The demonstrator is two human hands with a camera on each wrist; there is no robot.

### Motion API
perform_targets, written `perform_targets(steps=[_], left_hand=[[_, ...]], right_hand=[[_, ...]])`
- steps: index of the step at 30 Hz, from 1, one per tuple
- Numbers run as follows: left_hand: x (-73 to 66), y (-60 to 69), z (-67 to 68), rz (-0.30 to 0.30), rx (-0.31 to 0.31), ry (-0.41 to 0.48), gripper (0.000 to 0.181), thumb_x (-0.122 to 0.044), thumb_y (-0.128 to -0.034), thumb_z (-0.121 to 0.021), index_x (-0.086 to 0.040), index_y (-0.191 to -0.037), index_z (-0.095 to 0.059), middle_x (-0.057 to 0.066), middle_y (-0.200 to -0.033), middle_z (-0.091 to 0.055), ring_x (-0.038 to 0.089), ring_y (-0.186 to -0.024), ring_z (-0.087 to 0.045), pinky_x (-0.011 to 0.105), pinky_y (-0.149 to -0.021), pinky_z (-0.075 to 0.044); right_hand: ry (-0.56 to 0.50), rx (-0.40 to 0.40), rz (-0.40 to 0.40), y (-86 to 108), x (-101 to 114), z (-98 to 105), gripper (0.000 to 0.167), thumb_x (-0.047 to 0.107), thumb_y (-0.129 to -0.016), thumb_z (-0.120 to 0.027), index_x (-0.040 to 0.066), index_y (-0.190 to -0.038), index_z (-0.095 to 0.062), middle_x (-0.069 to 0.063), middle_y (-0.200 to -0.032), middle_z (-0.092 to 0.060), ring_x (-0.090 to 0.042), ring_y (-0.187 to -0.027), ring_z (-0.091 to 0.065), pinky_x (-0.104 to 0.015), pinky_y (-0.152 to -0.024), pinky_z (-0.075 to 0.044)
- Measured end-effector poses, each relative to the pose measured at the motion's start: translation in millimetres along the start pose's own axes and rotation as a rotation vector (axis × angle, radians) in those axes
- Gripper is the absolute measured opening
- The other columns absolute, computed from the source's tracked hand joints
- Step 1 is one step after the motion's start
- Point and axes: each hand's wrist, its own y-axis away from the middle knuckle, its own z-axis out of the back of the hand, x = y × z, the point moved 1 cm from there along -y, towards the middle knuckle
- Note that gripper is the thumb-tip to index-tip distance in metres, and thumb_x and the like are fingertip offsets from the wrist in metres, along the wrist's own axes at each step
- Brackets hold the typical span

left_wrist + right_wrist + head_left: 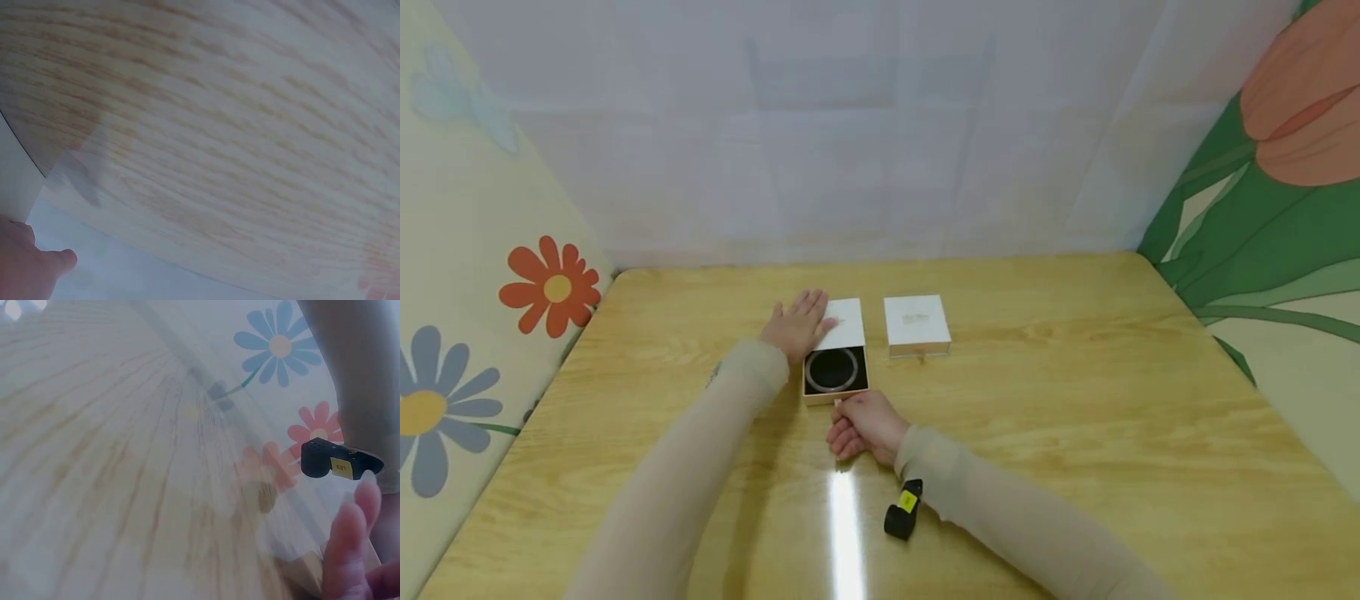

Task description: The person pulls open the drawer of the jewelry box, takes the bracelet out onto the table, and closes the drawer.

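A white slide-out box [850,315] lies on the table with its black-lined drawer [832,371] extended toward the near edge. Inside the drawer rests a clear, ring-shaped bangle [855,367]. My left hand [797,327] presses on the white cover's left side, fingers extended; the left wrist view shows that hand [28,265] against the white cover [15,181]. With curled fingers, my right hand [867,425] pinches a small pale tab at the drawer's front. In the right wrist view, fingers [349,550] show at lower right; their grip is hidden there.
A second white box [917,319], closed, stands to the right of the first. The wooden table [1075,400] reaches back to a white cloth [880,167], with flower-printed panels [460,250] at both sides. A black device with a yellow label [902,510] is on my right wrist.
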Motion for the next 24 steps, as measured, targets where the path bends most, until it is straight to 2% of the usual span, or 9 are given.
perform_targets(steps=[6, 14, 24], left_hand=[[-2.0, 0.4, 3.9, -0.003, 0.009, -0.012, 0.065, -0.044, -0.1072, -0.020, -0.002, -0.156, -0.008, 0.015, -0.162, -0.006, 0.030, -0.148, -0.001, 0.059, -0.114, -0.003], [0.4, -0.4, 2.5, 0.001, 0.041, -0.002, 0.065, -0.044, -0.1069, -0.018, -0.004, -0.156, -0.005, 0.013, -0.162, -0.003, 0.029, -0.148, 0.003, 0.059, -0.114, -0.001], [1.1, -1.4, 1.5, 0.003, 0.028, -0.003, 0.065, -0.044, -0.1069, -0.019, -0.004, -0.156, -0.007, 0.013, -0.162, -0.004, 0.029, -0.148, 0.002, 0.059, -0.114, -0.002]], right_hand=[[0.004, -0.008, -0.018, -0.4, 1.9, 0.6, 0.023, 0.004, -0.101, -0.041, 0.002, -0.081, -0.053, -0.007, -0.062, -0.059, -0.009, -0.046, -0.056, -0.020, -0.043, -0.048], [0.004, -0.008, -0.039, 1.3, 2.0, 0.5, 0.025, 0.004, -0.101, -0.040, 0.002, -0.080, -0.053, -0.007, -0.061, -0.059, -0.009, -0.046, -0.056, -0.020, -0.043, -0.048], [0.007, -0.016, -0.051, 1.5, 1.3, 1.0, 0.024, 0.004, -0.101, -0.041, 0.002, -0.081, -0.054, -0.007, -0.062, -0.060, -0.009, -0.046, -0.056, -0.020, -0.043, -0.049]])
